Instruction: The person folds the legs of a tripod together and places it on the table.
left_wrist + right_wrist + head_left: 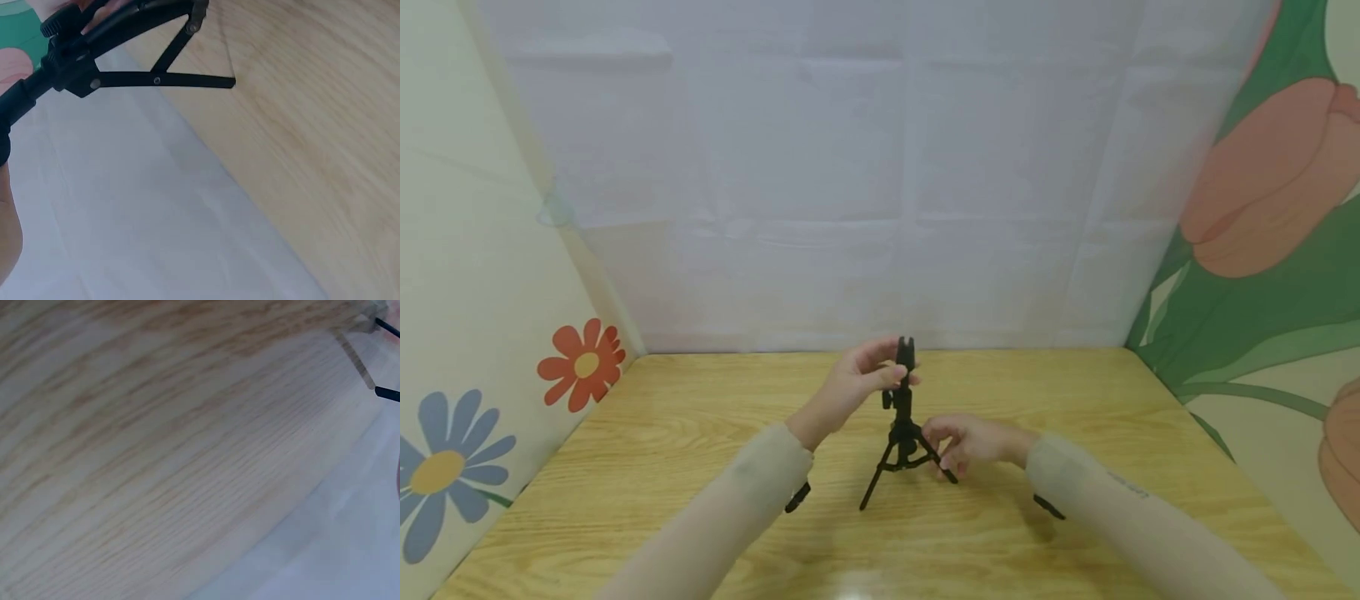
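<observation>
A small black tripod (903, 408) stands upright with its legs spread, in the middle of the head view. My left hand (867, 372) grips its upper column from the left, thumb across the front, just below the forked top. Lower down on the right, my right hand (973, 442) holds the right leg (946, 472) between curled fingers and thumb. The left wrist view shows the tripod's hub, a knob (60, 20) and a braced leg (169, 79) up close. Only leg tips (387, 394) enter the right wrist view, at its right edge.
The wooden table (700, 433) runs back to a white cloth backdrop (820, 167). A panel with painted flowers (580, 365) stands on the left, and another with large tulips (1270, 183) on the right. Dark straps (798, 497) hang at both wrists.
</observation>
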